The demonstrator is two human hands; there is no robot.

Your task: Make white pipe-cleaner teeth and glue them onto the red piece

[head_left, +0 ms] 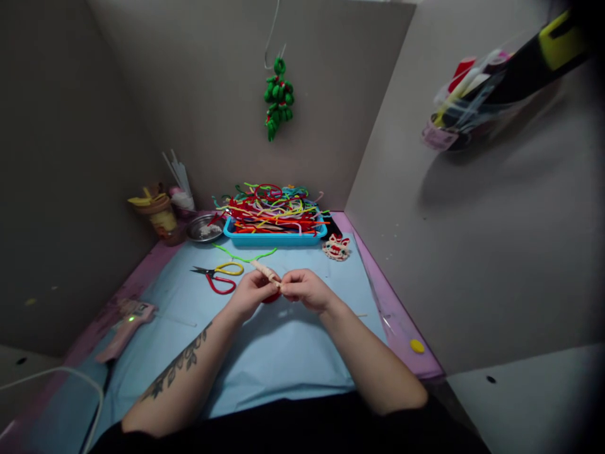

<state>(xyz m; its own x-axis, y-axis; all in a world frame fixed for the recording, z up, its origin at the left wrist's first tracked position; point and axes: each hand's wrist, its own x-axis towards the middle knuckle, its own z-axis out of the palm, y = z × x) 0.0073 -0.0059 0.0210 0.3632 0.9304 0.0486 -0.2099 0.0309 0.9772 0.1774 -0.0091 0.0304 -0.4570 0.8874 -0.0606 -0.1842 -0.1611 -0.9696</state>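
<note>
My left hand (250, 293) and my right hand (305, 290) meet over the middle of the light blue mat (283, 353). Both pinch a cream, coiled pipe-cleaner piece (265, 271) that sticks up and to the left from between my fingers. Something small and red (271, 297) shows under my left hand; I cannot make out what it is. A green pipe cleaner (243, 255) lies just beyond my hands, and scissors with a yellow and a red handle (220, 277) lie to the left of my left hand.
A blue tray (274, 238) heaped with coloured pipe cleaners stands at the back. Beside it are a red-and-white figure (336, 247), a metal dish (204, 228) and a cup (161, 214). A pink glue gun (127, 325) lies left. A green ornament (278, 98) hangs on the wall.
</note>
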